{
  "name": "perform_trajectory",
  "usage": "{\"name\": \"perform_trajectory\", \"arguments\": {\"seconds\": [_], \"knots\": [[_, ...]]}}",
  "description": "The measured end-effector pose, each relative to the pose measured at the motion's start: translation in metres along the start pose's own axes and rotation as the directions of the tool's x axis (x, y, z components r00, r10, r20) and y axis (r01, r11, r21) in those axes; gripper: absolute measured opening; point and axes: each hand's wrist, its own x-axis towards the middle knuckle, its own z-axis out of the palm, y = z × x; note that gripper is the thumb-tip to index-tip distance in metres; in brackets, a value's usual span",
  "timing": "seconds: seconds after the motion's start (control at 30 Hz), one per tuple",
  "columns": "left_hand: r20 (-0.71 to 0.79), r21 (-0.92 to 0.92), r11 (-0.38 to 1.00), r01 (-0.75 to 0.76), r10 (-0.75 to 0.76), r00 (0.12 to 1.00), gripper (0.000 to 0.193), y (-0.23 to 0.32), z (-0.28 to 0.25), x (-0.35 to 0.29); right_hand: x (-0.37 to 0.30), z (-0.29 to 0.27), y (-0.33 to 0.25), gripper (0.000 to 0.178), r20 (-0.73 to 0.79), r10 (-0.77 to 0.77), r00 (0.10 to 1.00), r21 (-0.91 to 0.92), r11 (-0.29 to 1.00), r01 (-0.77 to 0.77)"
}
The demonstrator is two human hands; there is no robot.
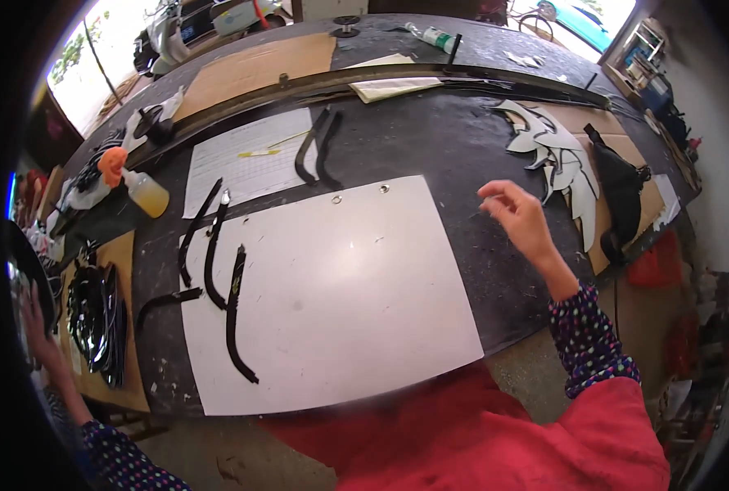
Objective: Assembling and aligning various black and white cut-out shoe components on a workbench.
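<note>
My right hand is raised above the dark table, right of a white board. Its fingers are bent and apart from the thumb, and I see nothing in them. My left hand is at the far left rim, its fingers stretched up against a glossy black curved thing; the picture's edge cuts off part of it. Several black curved strips lie at the board's left side, one long strip wholly on it and another strip crossing its edge. Two more black strips lie beyond the board on a printed sheet.
A spray bottle with an orange head stands at the left. Glossy black strips lie bundled on cardboard near it. White curved cut-outs and a black piece rest on cardboard at the right. A long bar crosses the table behind.
</note>
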Motion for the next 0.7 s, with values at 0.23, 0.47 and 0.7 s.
{"name": "perform_trajectory", "arguments": {"seconds": [0.23,0.47,0.7], "knots": [[0.598,-0.650,0.399,0.647,-0.256,0.759,0.050,0.008,0.068,-0.161,0.102,-0.098,0.168,0.029,-0.360,-0.200,0.911,-0.626,0.776,-0.077],[0.458,-0.166,0.906,0.389,-0.279,0.844,0.049,0.049,0.025,-0.126,0.159,-0.140,0.211,0.050,-0.046,-0.101,0.994,-0.738,0.674,0.034],[0.483,-0.438,0.795,0.420,-0.186,0.856,0.036,0.228,-0.071,-0.051,0.166,-0.134,0.221,0.033,-0.204,-0.232,0.951,-0.686,0.727,0.030]]}}
